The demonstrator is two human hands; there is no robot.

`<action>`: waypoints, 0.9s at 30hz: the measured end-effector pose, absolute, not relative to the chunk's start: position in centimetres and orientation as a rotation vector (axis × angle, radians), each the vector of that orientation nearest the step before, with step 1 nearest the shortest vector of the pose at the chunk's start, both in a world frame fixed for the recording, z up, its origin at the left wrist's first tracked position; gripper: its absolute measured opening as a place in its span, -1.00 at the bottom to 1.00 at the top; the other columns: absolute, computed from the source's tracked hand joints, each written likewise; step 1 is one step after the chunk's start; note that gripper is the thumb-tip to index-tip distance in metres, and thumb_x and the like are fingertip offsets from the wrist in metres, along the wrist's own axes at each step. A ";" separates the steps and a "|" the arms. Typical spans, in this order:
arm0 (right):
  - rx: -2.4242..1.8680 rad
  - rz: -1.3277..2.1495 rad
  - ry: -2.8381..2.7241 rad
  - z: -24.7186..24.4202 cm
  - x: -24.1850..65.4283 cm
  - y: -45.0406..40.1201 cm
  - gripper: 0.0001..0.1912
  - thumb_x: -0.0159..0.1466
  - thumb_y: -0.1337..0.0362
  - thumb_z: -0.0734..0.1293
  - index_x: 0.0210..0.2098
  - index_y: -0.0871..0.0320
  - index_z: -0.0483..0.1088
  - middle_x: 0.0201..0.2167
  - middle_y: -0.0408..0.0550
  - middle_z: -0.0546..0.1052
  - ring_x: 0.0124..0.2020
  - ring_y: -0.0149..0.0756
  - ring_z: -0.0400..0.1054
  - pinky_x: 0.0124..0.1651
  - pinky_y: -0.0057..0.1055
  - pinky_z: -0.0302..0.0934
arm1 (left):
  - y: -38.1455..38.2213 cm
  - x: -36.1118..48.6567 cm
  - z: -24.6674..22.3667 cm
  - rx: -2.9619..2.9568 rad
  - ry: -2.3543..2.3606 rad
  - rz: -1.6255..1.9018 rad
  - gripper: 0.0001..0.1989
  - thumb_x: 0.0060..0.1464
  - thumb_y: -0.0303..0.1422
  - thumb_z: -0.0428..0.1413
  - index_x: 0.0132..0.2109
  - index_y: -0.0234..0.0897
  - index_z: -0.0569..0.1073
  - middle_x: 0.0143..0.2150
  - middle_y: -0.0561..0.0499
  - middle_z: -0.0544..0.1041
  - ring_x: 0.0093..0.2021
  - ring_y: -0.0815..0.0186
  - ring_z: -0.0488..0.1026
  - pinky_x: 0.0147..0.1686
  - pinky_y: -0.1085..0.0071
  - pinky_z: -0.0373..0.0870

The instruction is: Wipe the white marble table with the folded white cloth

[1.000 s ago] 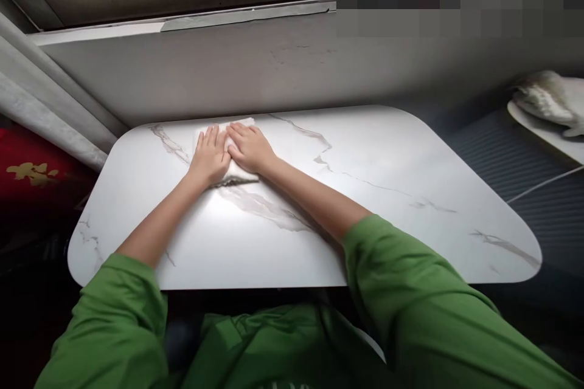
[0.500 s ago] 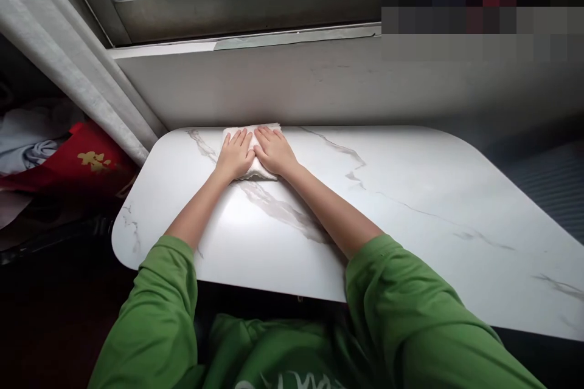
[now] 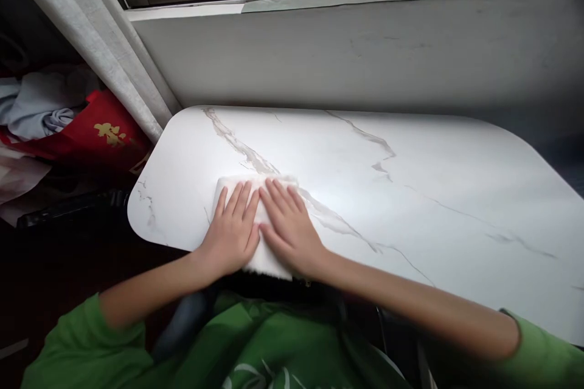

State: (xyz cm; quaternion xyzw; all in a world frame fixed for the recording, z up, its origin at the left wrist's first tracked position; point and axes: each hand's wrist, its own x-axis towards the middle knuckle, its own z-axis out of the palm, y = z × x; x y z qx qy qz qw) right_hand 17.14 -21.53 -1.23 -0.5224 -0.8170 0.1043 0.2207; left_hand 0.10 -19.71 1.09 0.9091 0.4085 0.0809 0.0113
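Observation:
A folded white cloth (image 3: 269,258) lies on the white marble-patterned table (image 3: 438,170), at its near edge left of centre, and its lower end hangs slightly past that edge. My left hand (image 3: 231,228) rests flat on the left part of the cloth, fingers spread and pointing away from me. Beside it my right hand (image 3: 292,225) presses flat on the cloth's right part, fingers also apart. The two thumbs come close together over the middle of the cloth.
A pale wall (image 3: 319,61) rises behind the table's far edge. At the left hang a light curtain (image 3: 100,30) and, below it, a red bag (image 3: 100,134) with gold marks and pale fabric (image 3: 41,103) in it. A dark object is at the top right corner.
Both hands and the cloth have moved from the table's far edge back to its near edge. My elbows are now bent outward, and the view has tilted down.

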 end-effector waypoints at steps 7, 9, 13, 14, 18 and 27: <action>-1.436 0.403 -2.409 -0.4 15.2 -19.2 -0.31 0.39 0.10 -0.03 0.38 0.40 -0.12 0.40 0.26 -0.14 0.43 -0.05 -0.38 0.34 0.20 -0.57 | -17.6 -2.2 1.3 2.854 1.277 0.146 -0.44 0.24 -0.36 -0.18 0.32 -0.57 0.11 0.38 -0.33 0.06 0.41 0.03 -0.10 0.35 -0.01 -0.20; -1.511 0.388 -2.381 -0.4 14.6 -14.7 -0.30 0.37 0.10 -0.01 0.37 0.41 -0.08 0.40 0.26 -0.12 0.42 -0.03 -0.33 0.34 0.18 -0.58 | -12.8 -2.2 1.3 2.823 1.319 0.111 -0.44 0.25 -0.35 -0.19 0.33 -0.52 0.10 0.39 -0.27 0.06 0.41 0.08 -0.08 0.36 0.03 -0.22; -1.692 0.308 -2.250 -0.3 12.9 -5.2 -0.32 0.36 0.16 -0.02 0.36 0.44 -0.08 0.40 0.24 -0.09 0.42 -0.06 -0.30 0.35 0.15 -0.56 | -1.7 -2.3 1.0 2.802 1.292 0.162 -0.46 0.24 -0.35 -0.17 0.33 -0.41 0.14 0.39 -0.18 0.10 0.39 0.18 -0.02 0.36 0.12 -0.22; -1.733 0.291 -2.212 -0.3 12.5 -3.3 -0.33 0.36 0.19 -0.03 0.36 0.46 -0.08 0.40 0.25 -0.09 0.42 -0.06 -0.30 0.34 0.16 -0.55 | 0.6 -2.3 0.9 2.792 1.299 0.188 -0.46 0.23 -0.36 -0.15 0.32 -0.39 0.17 0.38 -0.17 0.12 0.38 0.20 0.02 0.36 0.16 -0.21; -1.778 0.257 -2.150 -0.1 11.6 1.5 -0.36 0.34 0.27 -0.04 0.35 0.47 -0.05 0.39 0.24 -0.03 0.41 -0.09 -0.24 0.35 0.15 -0.49 | 5.8 -2.2 0.4 2.755 1.396 0.298 -0.49 0.20 -0.39 -0.11 0.29 -0.36 0.23 0.35 -0.16 0.19 0.35 0.20 0.09 0.35 0.18 -0.17; -1.677 0.239 -2.125 -1.1 11.1 -2.4 -0.36 0.34 0.22 -0.02 0.33 0.45 0.00 0.37 0.30 0.00 0.40 -0.02 -0.21 0.33 0.16 -0.48 | 0.9 -3.4 0.6 2.789 1.343 0.219 -0.48 0.25 -0.38 -0.18 0.32 -0.40 0.15 0.39 -0.18 0.10 0.39 0.19 -0.01 0.35 0.10 -0.22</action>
